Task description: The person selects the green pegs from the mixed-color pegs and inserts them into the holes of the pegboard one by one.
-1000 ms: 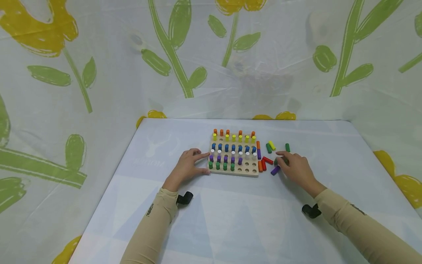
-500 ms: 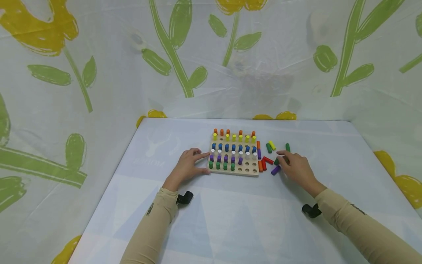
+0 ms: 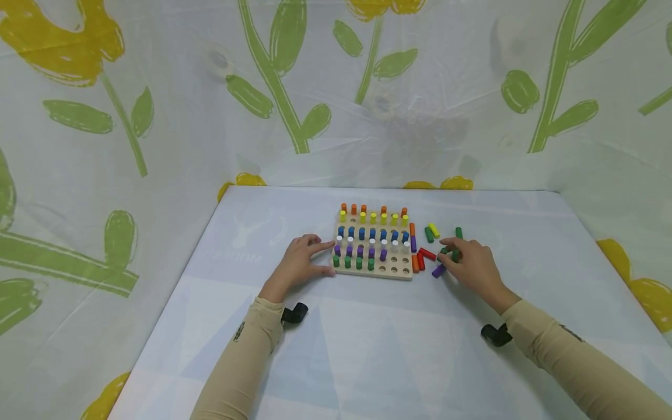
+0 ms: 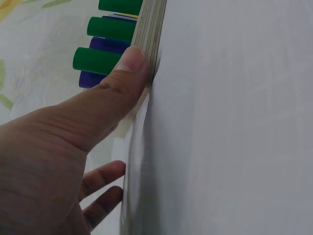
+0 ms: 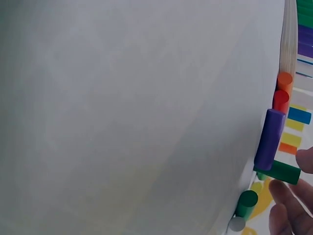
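Note:
A wooden pegboard [image 3: 371, 275] holds rows of orange, yellow, blue, white, purple and green pegs. My left hand [image 3: 295, 263] rests at its left side, index finger on the side edge and thumb near the front corner; the left wrist view shows the thumb [image 4: 131, 59] against the wood below green pegs. Right of the board, my right hand [image 3: 475, 265] pinches a green peg [image 3: 455, 255] between thumb and fingers. In the right wrist view a purple peg [image 5: 270, 139] lies in front of a green peg [image 5: 283, 172] by the fingertips.
Loose pegs lie between board and right hand: red pegs [image 3: 427, 254], an orange peg [image 3: 415, 264], a purple peg [image 3: 438, 270], a yellow peg [image 3: 433, 230] and several green ones. A white patterned cloth covers the table [image 3: 367, 350]. Flowered sheeting [image 3: 446, 134] hangs behind.
The right fingers have shifted slightly around the green pegs, and a green peg now shows more clearly between them. My left hand and the board keep their place.

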### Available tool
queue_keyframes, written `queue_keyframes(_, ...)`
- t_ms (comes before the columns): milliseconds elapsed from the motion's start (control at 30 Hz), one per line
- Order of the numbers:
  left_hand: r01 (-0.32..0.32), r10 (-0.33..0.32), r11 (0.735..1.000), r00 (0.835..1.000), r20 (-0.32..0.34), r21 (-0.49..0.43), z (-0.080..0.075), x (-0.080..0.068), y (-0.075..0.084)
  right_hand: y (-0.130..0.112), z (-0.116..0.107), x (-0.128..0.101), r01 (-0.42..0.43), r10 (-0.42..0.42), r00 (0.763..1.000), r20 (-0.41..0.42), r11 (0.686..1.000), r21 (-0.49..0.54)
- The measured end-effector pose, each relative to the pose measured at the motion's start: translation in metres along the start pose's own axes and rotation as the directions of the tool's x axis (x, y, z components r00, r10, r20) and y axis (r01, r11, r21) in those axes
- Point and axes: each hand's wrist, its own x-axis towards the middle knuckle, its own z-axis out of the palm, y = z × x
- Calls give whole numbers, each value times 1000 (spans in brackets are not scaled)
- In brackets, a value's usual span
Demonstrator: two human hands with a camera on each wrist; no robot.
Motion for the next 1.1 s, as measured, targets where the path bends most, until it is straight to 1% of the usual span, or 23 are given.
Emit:
queue_keyframes(133, 3, -3, 1000, 1000, 7, -3, 0, 0, 0, 1, 0, 0, 14, -14, 1000, -16, 1000, -3)
queue_keyframes(233, 4, -4, 1000, 1000, 11, -3, 1, 0, 0, 3, 2, 1, 9, -10, 1000, -22, 1000, -8)
queue_keyframes(467, 2, -2, 1000, 1000, 8, 6, 1, 1, -1, 6, 4, 3, 6, -6, 1000, -24, 1000, -9)
queue_keyframes(700, -5, 5, 1000, 1000, 4, 7, 1, 1, -1, 6, 3, 3, 15, -15, 999, -43, 1000, -14)
queue_keyframes(1100, 5, -5, 1000, 1000, 6, 18, 1, 1, -1, 4, 1, -3, 72, -73, 992, -107, 997, -9)
